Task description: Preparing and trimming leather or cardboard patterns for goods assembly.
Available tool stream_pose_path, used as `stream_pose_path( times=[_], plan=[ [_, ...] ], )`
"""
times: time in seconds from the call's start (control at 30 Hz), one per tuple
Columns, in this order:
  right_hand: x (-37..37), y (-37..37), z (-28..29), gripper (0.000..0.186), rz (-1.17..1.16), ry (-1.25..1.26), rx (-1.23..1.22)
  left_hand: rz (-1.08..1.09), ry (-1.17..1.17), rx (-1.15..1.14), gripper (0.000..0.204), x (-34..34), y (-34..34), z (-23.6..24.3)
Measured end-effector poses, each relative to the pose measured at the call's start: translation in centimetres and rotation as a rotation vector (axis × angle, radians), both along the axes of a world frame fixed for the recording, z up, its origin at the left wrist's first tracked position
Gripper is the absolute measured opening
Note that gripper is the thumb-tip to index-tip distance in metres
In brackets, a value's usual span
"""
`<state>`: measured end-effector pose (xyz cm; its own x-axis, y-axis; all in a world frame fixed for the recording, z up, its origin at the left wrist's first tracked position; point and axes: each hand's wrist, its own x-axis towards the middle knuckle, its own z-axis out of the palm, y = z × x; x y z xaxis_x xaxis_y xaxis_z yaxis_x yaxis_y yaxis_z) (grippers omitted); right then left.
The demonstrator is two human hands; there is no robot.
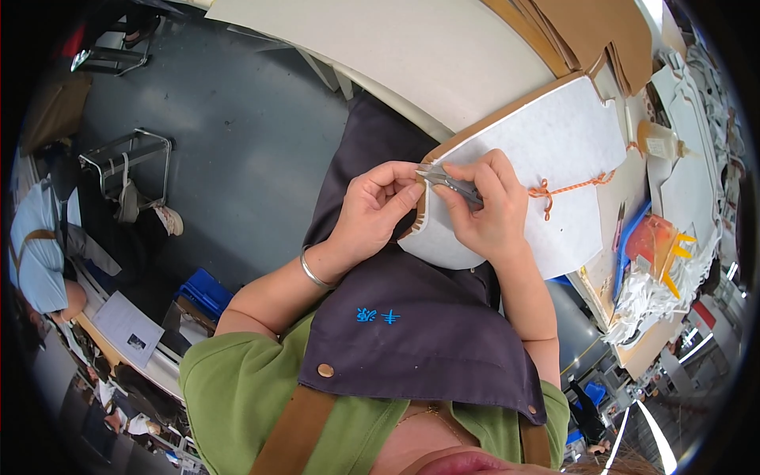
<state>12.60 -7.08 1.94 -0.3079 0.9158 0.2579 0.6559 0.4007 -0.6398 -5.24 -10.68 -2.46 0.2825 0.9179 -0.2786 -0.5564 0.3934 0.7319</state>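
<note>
A large panel (546, 142) with a white face and a folded brown border lies partly over the table edge and reaches toward my lap. Small cuts notch its brown border around the curved near corner. My left hand (376, 202) pinches that border at the corner between thumb and fingers. My right hand (495, 202) is closed around small grey thread snips (453, 182), with the blades at the border, close beside my left fingertips. An orange-and-white twisted cord (578, 187), knotted in a bow, runs across the panel from near my right hand; where its near end fastens is hidden.
The pale table (396, 47) spans the far side, with brown sheets (594, 36) stacked at its far right. Rightward are a glue bottle (661, 141), a blue tray (631, 241) and crumpled white scraps (645, 293). A metal stool (131, 166) and a seated co-worker (39, 245) are at left.
</note>
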Motion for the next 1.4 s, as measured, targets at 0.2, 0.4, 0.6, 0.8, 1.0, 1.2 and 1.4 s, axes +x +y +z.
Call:
stream_pose_path(
  times=[0.2, 0.4, 0.6, 0.8, 1.0, 1.2, 1.4],
  plan=[
    [0.0, -0.1, -0.4, 0.023, -0.001, 0.051, -0.005, -0.002, 0.016, -0.005, 0.018, 0.0, -0.1, 0.0],
    [0.2, -0.5, -1.0, 0.021, -0.015, 0.099, -0.015, -0.002, 0.023, -0.001, 0.018, 0.0, -0.1, 0.1],
    [-0.2, -0.3, -0.7, 0.020, -0.028, 0.118, 0.054, 0.002, 0.046, 0.003, 0.020, 0.0, -0.2, 0.2],
    [0.7, -1.0, -0.6, 0.024, -0.053, 0.015, 0.028, 0.011, 0.058, -0.022, 0.022, 0.4, -0.2, 0.6],
    [0.4, -1.0, -0.6, 0.024, -0.062, 0.010, 0.040, 0.019, 0.049, -0.002, 0.023, 0.3, -0.2, 0.5],
    [-0.3, -0.9, -0.5, 0.023, -0.073, 0.030, 0.007, 0.008, 0.060, 0.019, 0.022, 0.3, -0.3, 0.3],
    [-0.5, -0.9, -0.2, 0.021, -0.088, 0.039, -0.020, 0.003, 0.037, 0.028, 0.022, 0.4, -0.3, 0.4]
  ],
)
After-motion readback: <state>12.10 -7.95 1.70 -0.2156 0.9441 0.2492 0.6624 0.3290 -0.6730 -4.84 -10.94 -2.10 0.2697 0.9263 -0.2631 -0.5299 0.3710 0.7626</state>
